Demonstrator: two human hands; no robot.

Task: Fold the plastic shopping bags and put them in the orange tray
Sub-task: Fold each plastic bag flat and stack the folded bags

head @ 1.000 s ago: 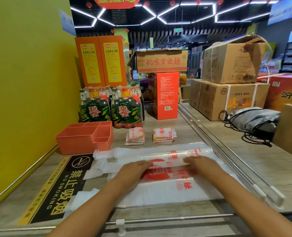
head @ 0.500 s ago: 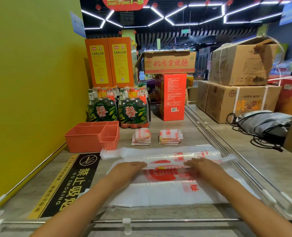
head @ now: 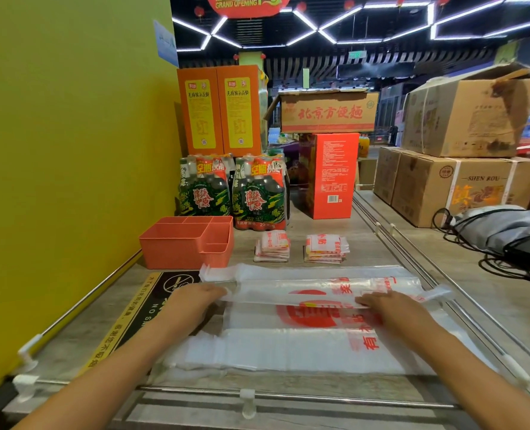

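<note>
Fingertips of the left hand [head: 195,297] and right hand [head: 387,305] press flat on a folded strip of the bag [head: 288,346], neither hand clenched nor gripping, pinning the fold along its far edge at 12 o'clock from the wrists. The slick film could spring open or slide on the counter [head: 443,274] if either hand lifts unevenly, skewing the crease. The bag is translucent white with red print, wrinkled, lying flat before the person. Two folded stacks [head: 273,246] sit at 12 o'clock; the orange tray [head: 176,249] stands at 10 o'clock, apparently empty.
</note>
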